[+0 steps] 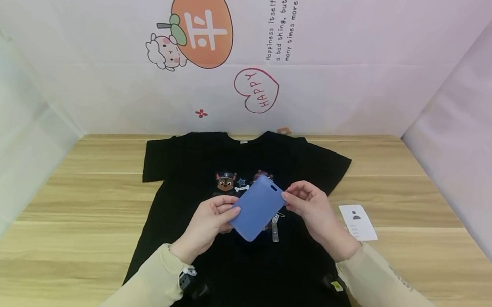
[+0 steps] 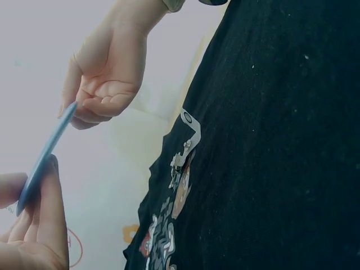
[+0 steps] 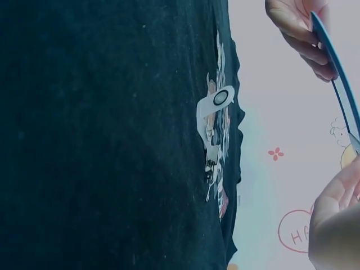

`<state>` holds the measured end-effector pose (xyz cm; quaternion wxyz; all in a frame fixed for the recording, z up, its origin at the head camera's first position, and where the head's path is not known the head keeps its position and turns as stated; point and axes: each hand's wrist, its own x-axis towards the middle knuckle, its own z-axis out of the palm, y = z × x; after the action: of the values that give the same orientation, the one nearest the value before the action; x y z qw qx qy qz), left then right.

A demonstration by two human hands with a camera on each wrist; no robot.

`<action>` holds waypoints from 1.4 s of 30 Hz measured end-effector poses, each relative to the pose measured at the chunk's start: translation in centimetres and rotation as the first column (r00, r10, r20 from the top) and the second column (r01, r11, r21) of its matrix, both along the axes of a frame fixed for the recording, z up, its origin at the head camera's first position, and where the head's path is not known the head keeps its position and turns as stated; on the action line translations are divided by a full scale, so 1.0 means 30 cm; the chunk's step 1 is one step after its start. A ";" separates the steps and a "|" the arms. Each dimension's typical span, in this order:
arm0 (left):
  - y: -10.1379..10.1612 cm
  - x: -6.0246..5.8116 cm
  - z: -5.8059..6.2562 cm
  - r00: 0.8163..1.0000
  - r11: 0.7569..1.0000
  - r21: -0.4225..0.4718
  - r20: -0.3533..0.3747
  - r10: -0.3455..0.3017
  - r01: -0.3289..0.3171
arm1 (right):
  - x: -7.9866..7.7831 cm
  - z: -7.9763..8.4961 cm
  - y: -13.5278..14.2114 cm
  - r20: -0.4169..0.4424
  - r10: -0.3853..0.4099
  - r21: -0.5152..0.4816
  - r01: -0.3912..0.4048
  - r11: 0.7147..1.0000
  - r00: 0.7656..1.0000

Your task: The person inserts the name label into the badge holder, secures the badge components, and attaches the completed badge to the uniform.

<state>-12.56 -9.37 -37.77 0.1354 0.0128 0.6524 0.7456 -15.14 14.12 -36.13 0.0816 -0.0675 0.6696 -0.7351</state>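
A blue badge holder (image 1: 259, 209) with a slot near its top edge is held up, tilted, over a black T-shirt (image 1: 236, 279). My left hand (image 1: 210, 220) pinches its lower left edge, thumb on the near face. At the upper right corner, by the slot, my right hand (image 1: 312, 209) pinches it between thumb and fingers. Seen edge-on in the right wrist view, the holder (image 3: 336, 73) shows two layers slightly parted. A clear strap clip (image 1: 275, 229) with a metal pin lies on the shirt's print, just below the holder.
To the right of the shirt, a white card (image 1: 358, 222) with a person icon lies on the wooden table (image 1: 70, 214). A printed cloth (image 1: 353, 54) rises behind the table, and pale cloth walls stand at both sides.
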 end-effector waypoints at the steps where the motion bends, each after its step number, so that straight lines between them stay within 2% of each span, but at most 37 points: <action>1: -0.001 -0.001 -0.001 1.000 1.000 -0.009 0.002 0.007 -0.007 | 0.000 -0.001 0.003 0.005 0.020 0.001 -0.020 1.000 1.000; 6: -0.009 -0.002 -0.006 1.000 0.998 -0.056 -0.005 -0.005 0.005 | 0.005 0.001 0.019 0.032 0.128 0.035 -0.130 0.991 0.991; 16: -0.013 -0.001 -0.003 0.990 0.983 -0.136 -0.040 -0.133 0.127 | 0.005 0.003 0.042 0.067 0.226 0.116 -0.233 0.966 0.972; 25: -0.015 -0.004 -0.007 0.989 0.971 -0.204 -0.048 -0.139 0.127 | 0.000 -0.017 0.054 0.065 0.306 0.125 -0.312 0.942 0.950; 29: -0.015 -0.005 -0.011 0.990 0.967 -0.224 -0.046 -0.132 0.119 | 0.000 -0.023 0.055 0.063 0.314 0.137 -0.320 0.937 0.947; 42: -0.006 -0.003 -0.008 0.994 0.961 -0.264 -0.046 -0.101 0.085 | 0.006 -0.032 0.055 0.043 0.246 0.213 -0.249 0.945 0.968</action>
<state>-12.66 -9.54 -38.02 0.1516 0.0473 0.7473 0.6452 -14.96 15.77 -37.09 0.1856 -0.1357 0.7313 -0.6421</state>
